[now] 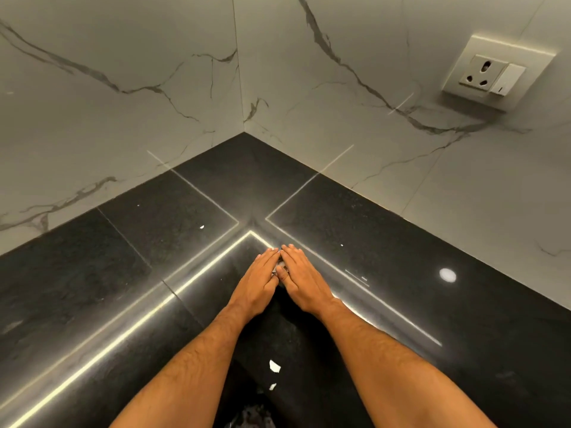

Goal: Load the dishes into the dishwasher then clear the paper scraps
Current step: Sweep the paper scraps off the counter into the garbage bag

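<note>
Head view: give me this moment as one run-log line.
phase: clearing scraps | left hand + right hand: flat on black counter, cupping gathered scraps | loose scraps near edge | dishes: none visible

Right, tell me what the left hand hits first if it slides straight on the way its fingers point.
Probably the right hand: the left hand angles toward it, fingertips nearly touching, white paper scraps between them. Past that, bare black countertop.

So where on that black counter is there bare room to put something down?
Bare patches: the back corner of the counter under the walls, and the right stretch below the socket. Crowded: the middle, where the left hand and right hand cup scraps, with loose bits nearer.
</note>
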A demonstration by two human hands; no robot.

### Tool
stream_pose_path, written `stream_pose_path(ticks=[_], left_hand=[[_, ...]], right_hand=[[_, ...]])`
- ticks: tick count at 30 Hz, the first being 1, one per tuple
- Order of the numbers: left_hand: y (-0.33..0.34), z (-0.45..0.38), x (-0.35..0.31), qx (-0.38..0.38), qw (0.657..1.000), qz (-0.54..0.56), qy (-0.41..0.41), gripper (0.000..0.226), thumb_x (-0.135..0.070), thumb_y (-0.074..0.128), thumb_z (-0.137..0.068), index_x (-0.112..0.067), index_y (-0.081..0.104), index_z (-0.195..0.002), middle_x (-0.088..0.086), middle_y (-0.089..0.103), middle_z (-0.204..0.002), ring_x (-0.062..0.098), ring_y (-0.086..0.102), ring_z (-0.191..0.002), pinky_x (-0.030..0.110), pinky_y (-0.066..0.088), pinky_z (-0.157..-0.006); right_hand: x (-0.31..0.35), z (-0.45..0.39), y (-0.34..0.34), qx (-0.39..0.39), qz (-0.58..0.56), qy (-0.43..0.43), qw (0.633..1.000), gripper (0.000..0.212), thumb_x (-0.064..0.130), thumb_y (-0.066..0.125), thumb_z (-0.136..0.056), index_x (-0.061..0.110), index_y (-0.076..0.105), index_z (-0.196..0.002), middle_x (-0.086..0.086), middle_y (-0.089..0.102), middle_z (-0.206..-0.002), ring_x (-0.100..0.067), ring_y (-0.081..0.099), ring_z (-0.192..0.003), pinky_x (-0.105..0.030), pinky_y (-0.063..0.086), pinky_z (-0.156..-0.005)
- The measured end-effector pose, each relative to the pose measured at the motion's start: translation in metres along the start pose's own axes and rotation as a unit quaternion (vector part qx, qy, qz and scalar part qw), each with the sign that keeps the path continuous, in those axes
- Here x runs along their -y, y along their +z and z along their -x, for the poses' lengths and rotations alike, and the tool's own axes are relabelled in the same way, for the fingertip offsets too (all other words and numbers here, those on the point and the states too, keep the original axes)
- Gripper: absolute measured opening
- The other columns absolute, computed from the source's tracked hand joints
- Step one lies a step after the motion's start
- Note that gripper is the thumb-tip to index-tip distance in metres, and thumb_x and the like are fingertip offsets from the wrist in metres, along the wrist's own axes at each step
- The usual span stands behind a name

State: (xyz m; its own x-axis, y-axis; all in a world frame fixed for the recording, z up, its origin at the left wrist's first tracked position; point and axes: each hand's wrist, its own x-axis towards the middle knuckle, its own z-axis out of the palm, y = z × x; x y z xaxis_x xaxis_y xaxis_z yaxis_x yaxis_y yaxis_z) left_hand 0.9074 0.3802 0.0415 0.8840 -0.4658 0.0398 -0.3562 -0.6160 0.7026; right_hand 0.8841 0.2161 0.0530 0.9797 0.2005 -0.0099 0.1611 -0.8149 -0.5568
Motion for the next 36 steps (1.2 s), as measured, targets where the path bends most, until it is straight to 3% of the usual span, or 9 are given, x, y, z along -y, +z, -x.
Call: stream_pose_path(ticks=[5,11,13,17,23,27,30,33,36], left_hand=[[0.001,0.032,-0.009,-0.014,1.000,0.026,-0.005,0.056,-0.017,0.037,-0.103,-0.017,0.026,-0.158,-0.006,0.025,-0.164,-0.005,0.008,-0.150,0.021,0.001,-0.124],[0.001,0.081,-0.010,0.001,0.999,0.043,-0.007,0.053,-0.026,0.037,-0.105,-0.018,0.028,-0.157,-0.007,0.027,-0.163,-0.006,0.009,-0.149,0.022,0.003,-0.125],[0.007,0.097,-0.011,-0.007,0.999,0.043,-0.013,0.053,-0.027,0.037,-0.106,-0.018,0.029,-0.157,-0.006,0.026,-0.164,-0.005,0.009,-0.149,0.024,0.003,-0.125],[0.022,0.130,-0.022,-0.065,0.997,0.027,-0.023,0.058,-0.033,0.029,-0.100,-0.016,0.036,-0.155,-0.001,0.032,-0.162,0.003,0.016,-0.151,0.026,0.005,-0.126],[0.061,0.171,-0.048,-0.177,0.981,-0.003,-0.077,0.062,-0.037,0.024,-0.100,-0.012,0.029,-0.157,0.001,0.025,-0.164,0.007,0.012,-0.153,0.032,0.007,-0.126],[0.079,0.171,-0.060,-0.240,0.963,-0.025,-0.116,0.061,-0.034,0.029,-0.101,-0.009,0.025,-0.158,0.003,0.021,-0.165,0.010,0.009,-0.154,0.034,0.007,-0.127],[0.086,0.157,-0.069,-0.273,0.951,-0.028,-0.141,0.060,-0.033,0.030,-0.103,-0.007,0.025,-0.157,0.004,0.022,-0.165,0.011,0.010,-0.154,0.035,0.008,-0.126],[0.089,0.138,-0.071,-0.267,0.945,-0.078,-0.171,0.061,-0.036,0.021,-0.105,-0.003,0.025,-0.156,0.010,0.023,-0.165,0.018,0.012,-0.154,0.037,0.010,-0.127],[0.095,0.126,-0.063,-0.217,0.947,-0.162,-0.172,0.058,-0.023,0.026,-0.106,0.001,0.013,-0.157,0.019,0.008,-0.166,0.028,0.003,-0.155,0.042,0.008,-0.127]], right_hand=[[0.015,0.026,0.005,-0.001,-0.019,-0.006,1.000,0.058,0.043,0.032,-0.110,0.013,0.026,-0.159,-0.001,0.023,-0.167,-0.006,0.008,-0.154,-0.014,-0.005,-0.118],[0.024,0.073,0.025,-0.001,-0.004,-0.013,1.000,0.063,0.053,0.028,-0.107,0.018,0.028,-0.160,0.005,0.023,-0.167,-0.001,0.005,-0.154,-0.031,0.007,-0.128],[0.029,0.090,0.031,-0.005,0.007,-0.012,1.000,0.061,0.051,0.029,-0.108,0.019,0.030,-0.159,0.005,0.023,-0.167,-0.004,0.006,-0.155,-0.029,0.005,-0.127],[0.047,0.120,0.041,-0.027,-0.030,0.007,0.999,0.056,0.046,0.034,-0.109,0.017,0.035,-0.157,0.005,0.029,-0.165,-0.004,0.013,-0.154,-0.035,0.013,-0.128],[0.050,0.152,0.043,-0.073,-0.116,0.063,0.989,0.069,0.067,0.029,-0.101,0.025,0.040,-0.155,0.010,0.037,-0.160,0.000,0.026,-0.148,-0.037,0.025,-0.124],[0.038,0.153,0.034,-0.115,-0.155,0.107,0.975,0.054,0.048,0.040,-0.106,0.021,0.042,-0.153,0.006,0.039,-0.158,-0.003,0.030,-0.146,-0.037,0.025,-0.124],[0.030,0.145,0.037,-0.087,-0.117,0.078,0.986,0.059,0.051,0.037,-0.105,0.020,0.038,-0.155,0.005,0.034,-0.162,-0.004,0.023,-0.150,-0.034,0.021,-0.126],[0.024,0.129,0.039,-0.074,-0.094,0.037,0.992,0.065,0.055,0.032,-0.103,0.018,0.037,-0.156,0.004,0.033,-0.163,-0.004,0.021,-0.151,-0.034,0.020,-0.126],[0.021,0.112,0.040,-0.062,-0.116,0.024,0.991,0.067,0.055,0.031,-0.103,0.016,0.037,-0.156,0.002,0.036,-0.162,-0.006,0.025,-0.151,-0.035,0.023,-0.125]])
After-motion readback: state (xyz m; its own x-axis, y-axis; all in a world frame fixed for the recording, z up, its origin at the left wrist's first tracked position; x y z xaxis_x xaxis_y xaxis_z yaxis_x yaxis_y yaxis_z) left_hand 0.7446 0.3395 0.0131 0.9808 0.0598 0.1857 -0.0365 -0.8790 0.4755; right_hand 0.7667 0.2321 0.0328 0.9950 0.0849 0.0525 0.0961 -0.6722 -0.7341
